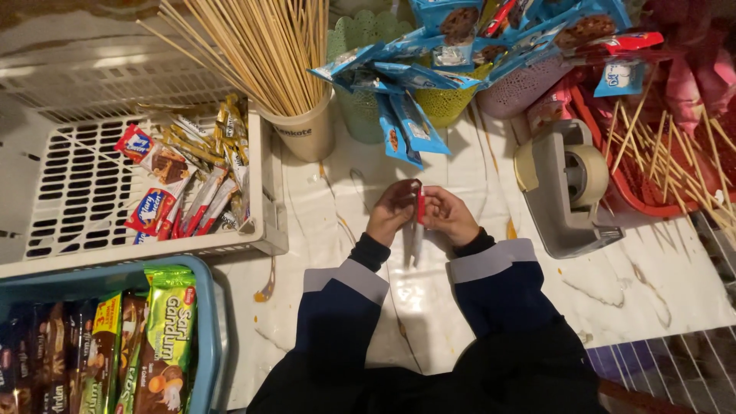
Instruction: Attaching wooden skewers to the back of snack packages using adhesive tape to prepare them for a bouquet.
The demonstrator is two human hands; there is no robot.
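I have both hands together over the white tabletop point(460, 176), just left of the grey tape dispenser point(566, 188). My left hand point(392, 211) and right hand point(450, 217) each have their grip pinched on a small red snack packet point(420, 205), which stands upright between them. To do this well, I judge I should hold the packet steady, thumbs close to its edge, near the dispenser and well below the cup of skewers point(303, 126).

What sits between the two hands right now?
In the head view, a small red packet stands upright between the left hand and right hand, pinched by both above the white marbled tabletop.
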